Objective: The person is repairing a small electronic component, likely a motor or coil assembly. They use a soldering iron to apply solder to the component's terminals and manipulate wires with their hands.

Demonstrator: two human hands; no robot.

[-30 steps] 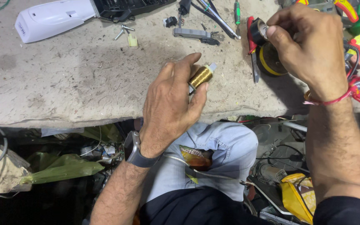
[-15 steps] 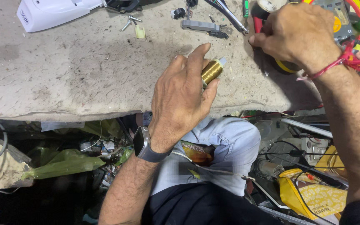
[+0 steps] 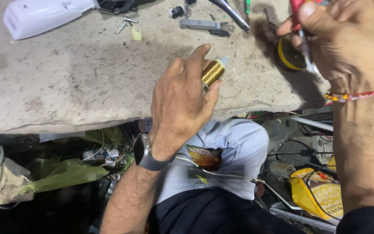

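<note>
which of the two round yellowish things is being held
The gold wire coil, gripped in the left hand. The yellow-and-black roll lies on the bench.

Glossy gold wire coil (image 3: 213, 71) between left fingers (image 3: 195, 60); matt, rough bench top (image 3: 78, 86) beneath; glossy white plastic casing (image 3: 44, 15).

The coil (image 3: 213, 71) is shiny gold wire with a pale end cap. The surface (image 3: 74, 82) is mottled grey-beige, stained darker in patches. A white plastic casing (image 3: 44, 16) lies on it, beside a black-and-yellow tape roll (image 3: 287, 54). The screwdriver (image 3: 297, 13) has a red handle (shaft silver). The wrist thread (image 3: 360, 93) is red with yellow beads; the watch (image 3: 146, 152) dark grey.
</note>
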